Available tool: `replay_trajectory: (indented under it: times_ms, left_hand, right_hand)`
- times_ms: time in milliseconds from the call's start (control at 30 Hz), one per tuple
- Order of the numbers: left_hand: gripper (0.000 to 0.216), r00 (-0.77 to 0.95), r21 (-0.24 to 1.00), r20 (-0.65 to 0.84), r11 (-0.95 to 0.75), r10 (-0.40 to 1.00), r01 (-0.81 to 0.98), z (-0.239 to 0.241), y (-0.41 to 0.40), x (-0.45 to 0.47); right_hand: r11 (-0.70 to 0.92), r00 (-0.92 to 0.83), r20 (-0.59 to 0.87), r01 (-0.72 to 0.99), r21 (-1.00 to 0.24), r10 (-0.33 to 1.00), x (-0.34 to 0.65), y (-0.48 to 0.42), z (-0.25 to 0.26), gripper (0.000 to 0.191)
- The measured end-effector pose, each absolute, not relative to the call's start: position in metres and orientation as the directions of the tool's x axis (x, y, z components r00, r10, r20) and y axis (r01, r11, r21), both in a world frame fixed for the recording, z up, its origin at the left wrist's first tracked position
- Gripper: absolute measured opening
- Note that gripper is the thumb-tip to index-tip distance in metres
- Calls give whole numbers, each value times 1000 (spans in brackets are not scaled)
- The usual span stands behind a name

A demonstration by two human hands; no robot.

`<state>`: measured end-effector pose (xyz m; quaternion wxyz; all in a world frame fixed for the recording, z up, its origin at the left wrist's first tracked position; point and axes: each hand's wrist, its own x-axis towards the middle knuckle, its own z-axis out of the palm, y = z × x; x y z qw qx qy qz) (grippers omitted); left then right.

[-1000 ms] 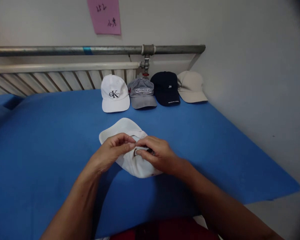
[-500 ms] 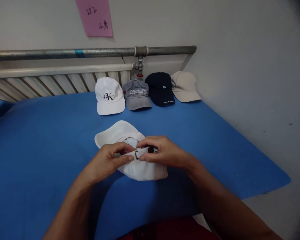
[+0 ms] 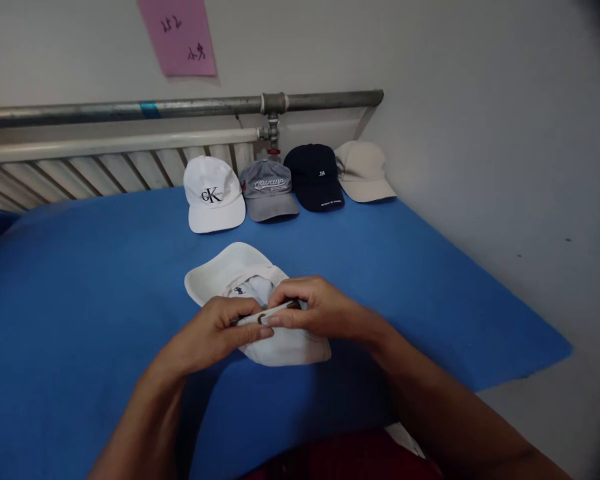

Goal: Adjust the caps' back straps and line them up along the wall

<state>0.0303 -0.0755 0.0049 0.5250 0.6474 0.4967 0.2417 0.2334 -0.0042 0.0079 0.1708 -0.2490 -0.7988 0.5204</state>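
Note:
A white baseball cap (image 3: 285,350) lies on the blue-covered table in front of me, its brim toward the far left and its inside partly showing. My left hand (image 3: 215,333) pinches the cap's back strap (image 3: 279,309) near a small metal buckle (image 3: 262,319). From the other side, my right hand (image 3: 315,307) grips the same strap between thumb and fingers, close to the buckle. The fingertips of both hands nearly meet. Part of the strap is hidden behind the right fingers.
Along the back stand a white cap with black letters (image 3: 215,193), a grey cap (image 3: 267,190), a dark navy cap (image 3: 314,177) and a beige cap (image 3: 365,170). Behind them run a radiator (image 3: 125,175) and a metal pipe (image 3: 205,107). A wall rises on the right.
The strap has been tipped so its face shows less, and both hands sit slightly lower on it. A dark mark inside the cap has come into view. The camera view has shifted slightly.

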Motion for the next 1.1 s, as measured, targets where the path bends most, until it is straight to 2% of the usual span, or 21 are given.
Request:
replay_trajectory:
  times_ms: [133,367,500,700,833,933,1100]
  left_hand:
    - [31,383,927,-222,73,897,367,7,-77,28]
    - [25,351,896,-187,13,918,443,12,-77,34]
    - [24,398,933,-168,14,902,361,13,-79,26]
    - [16,412,987,-94,29,906,161,12,-82,11]
    - [21,431,974,-173,89,886,209,14,-81,13]
    - [22,410,956,-208,96,888,279,16,-82,17]
    - [25,451,951,-186,44,873,306,16,-81,20]
  right_hand:
    - [264,-819,-28,217,-940,573,241,1,12,16]
    - [383,-816,74,187,-905,574,240,0,11,14]
    - [228,-799,33,132,-965,601,249,5,16,16]
    - [-84,-767,41,-123,-989,641,264,11,21,21]
    - [-120,-735,51,-178,-977,676,258,8,19,15]
    - [-102,-734,49,-159,-982,677,253,7,17,14]
    - [50,-842,-35,73,-996,538,250,7,17,17]
